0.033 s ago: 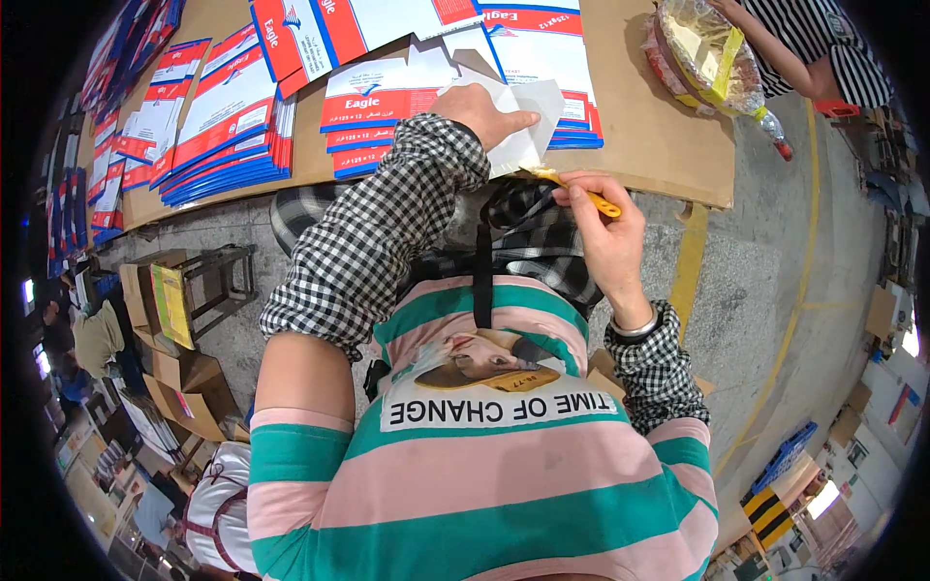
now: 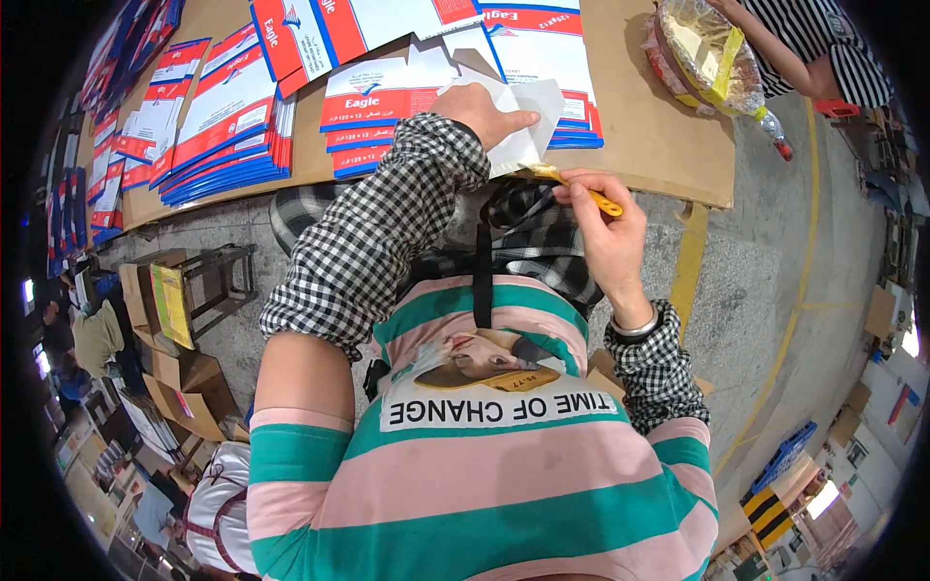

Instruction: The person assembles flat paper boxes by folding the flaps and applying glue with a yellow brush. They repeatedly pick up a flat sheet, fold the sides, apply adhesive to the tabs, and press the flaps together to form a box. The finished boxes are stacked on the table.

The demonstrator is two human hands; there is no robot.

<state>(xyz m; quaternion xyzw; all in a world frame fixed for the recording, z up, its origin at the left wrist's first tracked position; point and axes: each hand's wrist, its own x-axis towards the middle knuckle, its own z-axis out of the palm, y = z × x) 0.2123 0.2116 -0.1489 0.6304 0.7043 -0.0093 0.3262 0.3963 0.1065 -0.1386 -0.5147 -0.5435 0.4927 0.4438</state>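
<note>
My left hand [image 2: 481, 118] lies on a white card flap [image 2: 542, 105] at the table's near edge, pressing it with one finger stretched across it and the others curled. A small brush with a yellow handle [image 2: 606, 205] is gripped in my right hand [image 2: 610, 232]. Its pale bristles touch or nearly touch the flap's near edge; I cannot tell which. Under and beyond the flap lie overlapping flat printed cartons [image 2: 363, 105] in red, white and blue. More such cartons [image 2: 528, 58] are stacked just behind my left hand.
Carton stacks [image 2: 228, 107] cover the left side of the brown tabletop [image 2: 639, 160]. At the right sits a plastic-lined bowl [image 2: 668, 73] of cream-coloured paste, with yellow tape across it. Beyond it a co-worker's arm [image 2: 785, 63] reaches in. Wooden stool and boxes [image 2: 189, 387] stand at left.
The brush tip has shifted very slightly to the right along the flap's near edge. My left hand and the cartons stay where they were.
</note>
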